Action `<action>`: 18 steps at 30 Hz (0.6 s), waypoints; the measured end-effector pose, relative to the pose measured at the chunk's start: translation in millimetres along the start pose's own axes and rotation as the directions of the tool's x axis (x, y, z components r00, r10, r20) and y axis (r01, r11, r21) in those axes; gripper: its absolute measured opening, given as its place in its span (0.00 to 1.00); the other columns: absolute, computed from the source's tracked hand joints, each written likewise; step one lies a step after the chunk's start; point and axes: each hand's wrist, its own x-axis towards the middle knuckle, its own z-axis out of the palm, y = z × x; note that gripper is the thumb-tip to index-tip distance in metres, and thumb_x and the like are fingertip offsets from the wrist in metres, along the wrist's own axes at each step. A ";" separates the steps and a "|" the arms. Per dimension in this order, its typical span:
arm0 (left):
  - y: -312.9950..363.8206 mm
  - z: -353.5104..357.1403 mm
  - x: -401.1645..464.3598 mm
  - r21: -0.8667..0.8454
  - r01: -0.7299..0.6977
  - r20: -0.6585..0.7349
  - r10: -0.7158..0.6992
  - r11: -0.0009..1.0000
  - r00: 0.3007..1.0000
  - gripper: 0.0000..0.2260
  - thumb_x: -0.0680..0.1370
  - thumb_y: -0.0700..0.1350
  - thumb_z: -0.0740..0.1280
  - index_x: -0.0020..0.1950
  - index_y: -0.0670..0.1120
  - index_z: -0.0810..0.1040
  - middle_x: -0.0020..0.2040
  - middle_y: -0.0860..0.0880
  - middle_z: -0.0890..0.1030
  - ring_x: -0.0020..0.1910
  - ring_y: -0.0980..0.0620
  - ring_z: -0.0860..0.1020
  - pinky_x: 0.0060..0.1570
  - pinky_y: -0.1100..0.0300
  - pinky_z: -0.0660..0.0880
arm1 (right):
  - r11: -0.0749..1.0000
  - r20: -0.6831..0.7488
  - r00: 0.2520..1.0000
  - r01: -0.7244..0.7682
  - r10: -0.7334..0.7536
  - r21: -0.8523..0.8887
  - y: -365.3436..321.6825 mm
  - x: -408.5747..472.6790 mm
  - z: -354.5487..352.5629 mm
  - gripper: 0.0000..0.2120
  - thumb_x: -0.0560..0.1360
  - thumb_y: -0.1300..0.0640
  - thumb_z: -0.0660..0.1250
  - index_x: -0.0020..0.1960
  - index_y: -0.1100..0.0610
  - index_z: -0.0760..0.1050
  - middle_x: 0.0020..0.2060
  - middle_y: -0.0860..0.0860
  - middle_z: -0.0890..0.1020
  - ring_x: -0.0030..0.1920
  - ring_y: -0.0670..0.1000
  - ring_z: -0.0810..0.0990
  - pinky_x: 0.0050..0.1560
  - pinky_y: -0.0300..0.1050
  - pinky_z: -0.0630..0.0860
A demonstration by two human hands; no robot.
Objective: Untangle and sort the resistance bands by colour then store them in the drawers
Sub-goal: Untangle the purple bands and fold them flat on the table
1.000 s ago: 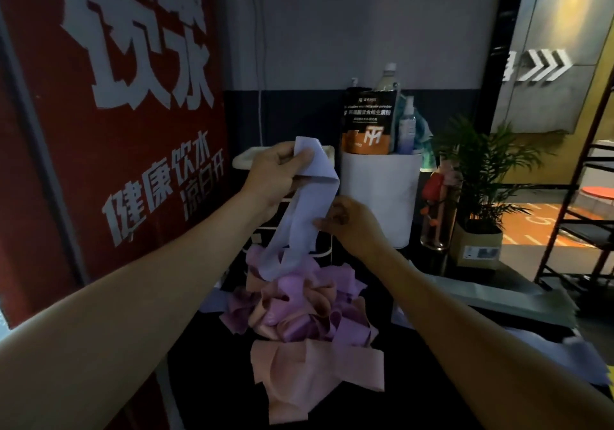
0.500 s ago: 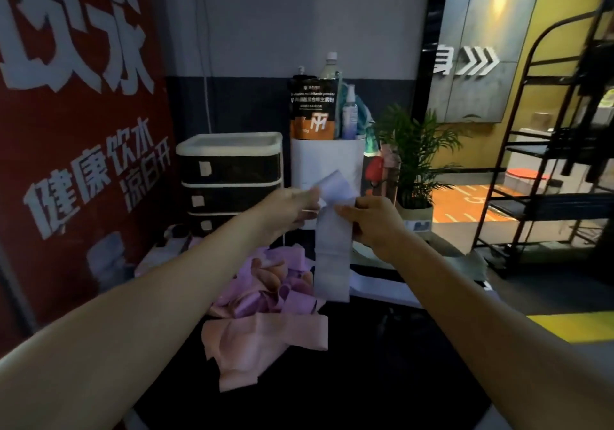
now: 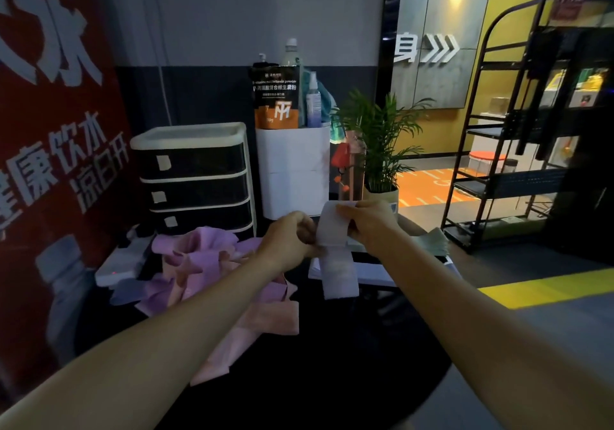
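Observation:
A pale lilac resistance band hangs folded between my hands above the dark table. My right hand pinches its top edge, and my left hand grips its left side. To the left lies a tangled heap of purple and pink bands, with a pink band spread at its near side. A bluish band sticks out at the heap's left. Behind the heap stands a black three-drawer unit with a white frame; all drawers are closed.
A white bin holding a supplement pouch and bottles stands right of the drawers, then a potted palm. Pale bands and a greenish stack lie at the table's right. A black shelf rack stands far right; a red banner fills the left.
The lilac band has come free of the heap and been folded shorter. Both hands carried it lower and to the right, and the view turned right, revealing the drawer unit.

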 end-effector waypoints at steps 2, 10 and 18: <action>-0.4 1.5 0.0 -0.036 -0.052 -0.047 0.051 0.998 0.998 0.19 0.66 0.40 0.78 0.48 0.46 0.70 0.44 0.46 0.82 0.43 0.49 0.79 0.42 0.61 0.73 | 1.000 -0.033 0.999 -0.005 0.005 0.007 -0.7 3.0 -1.7 0.04 0.74 0.66 0.68 0.40 0.64 0.76 0.42 0.60 0.80 0.45 0.57 0.80 0.48 0.51 0.78; -3.9 -2.7 -2.7 -0.220 -0.227 -0.080 0.215 0.949 0.973 0.10 0.72 0.36 0.72 0.44 0.49 0.75 0.41 0.49 0.81 0.40 0.57 0.80 0.45 0.62 0.76 | 0.980 -0.079 0.997 -0.031 0.016 -0.198 5.2 1.2 -3.8 0.07 0.73 0.63 0.70 0.36 0.63 0.77 0.35 0.58 0.78 0.39 0.56 0.78 0.45 0.54 0.80; -1.0 -13.2 3.2 -0.236 -0.270 -0.174 0.232 0.934 0.957 0.07 0.74 0.41 0.70 0.38 0.48 0.75 0.38 0.48 0.77 0.38 0.53 0.75 0.43 0.62 0.72 | 0.915 0.060 0.996 -0.035 0.064 -0.401 2.5 -14.8 -10.0 0.13 0.76 0.56 0.67 0.42 0.67 0.76 0.35 0.60 0.77 0.35 0.56 0.76 0.42 0.54 0.79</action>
